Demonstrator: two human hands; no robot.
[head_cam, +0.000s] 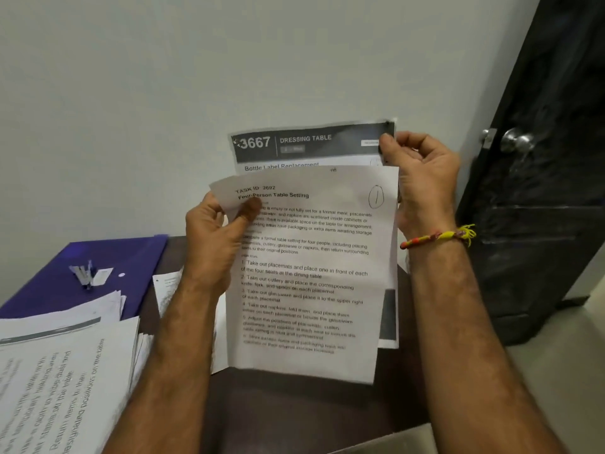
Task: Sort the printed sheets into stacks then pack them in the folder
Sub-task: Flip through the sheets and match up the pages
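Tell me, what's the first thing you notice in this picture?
Two hands hold printed sheets up in the middle: the left hand pinches the front sheet, headed "Four-Person Table Setting", and the right hand grips the back sheet, marked "3667 Dressing Table". Lower left, a purple folder lies on the dark table beside stacked papers.

Dark brown table (pixel 294 401) runs across the lower frame. A small stapler (pixel 84 273) lies toward the far left of it, with a white slip of paper (pixel 103 276) just beside it. Plain pale wall (pixel 196 77) fills the background behind the table. Black door (pixel 550 158) stands at the right edge, with a round silver doorknob (pixel 517 140) on its left side. Light floor (pixel 563 371) shows at the lower right, below the door. A yellow and orange thread bracelet (pixel 438 236) circles a wrist.
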